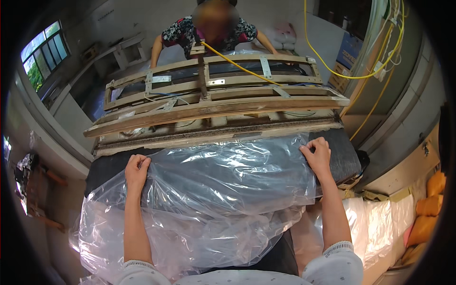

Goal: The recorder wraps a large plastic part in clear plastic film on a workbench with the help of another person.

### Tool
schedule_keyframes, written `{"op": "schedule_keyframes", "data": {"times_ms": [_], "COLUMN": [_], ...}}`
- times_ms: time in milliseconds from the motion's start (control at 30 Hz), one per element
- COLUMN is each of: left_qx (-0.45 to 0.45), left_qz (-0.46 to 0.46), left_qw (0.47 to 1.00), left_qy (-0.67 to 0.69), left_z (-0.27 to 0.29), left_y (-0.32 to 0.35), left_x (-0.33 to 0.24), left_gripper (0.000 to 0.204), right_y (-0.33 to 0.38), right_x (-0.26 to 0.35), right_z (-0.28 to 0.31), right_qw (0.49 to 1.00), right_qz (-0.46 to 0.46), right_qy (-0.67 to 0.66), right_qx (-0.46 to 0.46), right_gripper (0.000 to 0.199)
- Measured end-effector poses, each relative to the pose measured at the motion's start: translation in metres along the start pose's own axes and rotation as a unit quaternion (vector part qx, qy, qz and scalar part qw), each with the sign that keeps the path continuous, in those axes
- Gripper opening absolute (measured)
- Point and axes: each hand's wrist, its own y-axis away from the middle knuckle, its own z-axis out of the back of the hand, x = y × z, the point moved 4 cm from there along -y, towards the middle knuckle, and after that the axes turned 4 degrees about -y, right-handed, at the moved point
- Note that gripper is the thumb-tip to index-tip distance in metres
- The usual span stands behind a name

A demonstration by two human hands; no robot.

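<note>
Pinches clear plastic sheet (204,199) using left hand (136,174) at eight o'clock and right hand (319,155) at three, both nearly closed, with wooden frame (237,112) barring twelve and yellow cable (344,76) at two.

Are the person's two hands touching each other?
No, the left hand and right hand are apart, with clear plastic spread between them.

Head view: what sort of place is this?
Probably a small workshop: there's a wooden frame with metal brackets, clear plastic sheeting spread over a black surface, and a yellow cable hanging upper right.
</note>
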Motion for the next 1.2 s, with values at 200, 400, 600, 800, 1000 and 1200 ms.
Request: {"op": "schedule_keyframes", "data": {"times_ms": [200, 400, 600, 800, 1000, 1200], "left_qx": [0.006, -0.002, 0.003, -0.007, -0.004, 0.006], "left_qz": [0.003, -0.002, -0.006, -0.01, -0.011, 0.002], "left_qw": [1.0, 1.0, 1.0, 1.0, 1.0, 1.0], "left_qy": [0.01, 0.006, -0.004, -0.008, -0.001, 0.004], "left_z": [-0.001, -0.004, -0.004, -0.002, -0.001, -0.004], "left_y": [-0.003, -0.004, -0.005, -0.004, -0.004, -0.007], "left_x": [-0.003, 0.002, 0.0, 0.004, 0.009, 0.006], "left_gripper": [0.014, 0.013, 0.014, 0.016, 0.016, 0.015], "right_y": [-0.005, -0.006, -0.004, -0.003, -0.002, -0.003], "right_x": [0.0, 0.0, -0.005, -0.008, -0.007, -0.004], "right_z": [0.0, 0.003, 0.003, 0.0, 0.002, 0.001], "right_qw": [1.0, 0.999, 0.998, 0.999, 0.998, 0.998], "right_qz": [-0.001, 0.005, 0.017, 0.02, 0.017, 0.01], "right_qy": [-0.024, -0.036, -0.053, -0.049, -0.057, -0.058], "right_qx": [0.01, 0.011, -0.005, -0.012, -0.013, 0.0], "right_gripper": [0.021, 0.021, 0.021, 0.021, 0.021, 0.02]}}
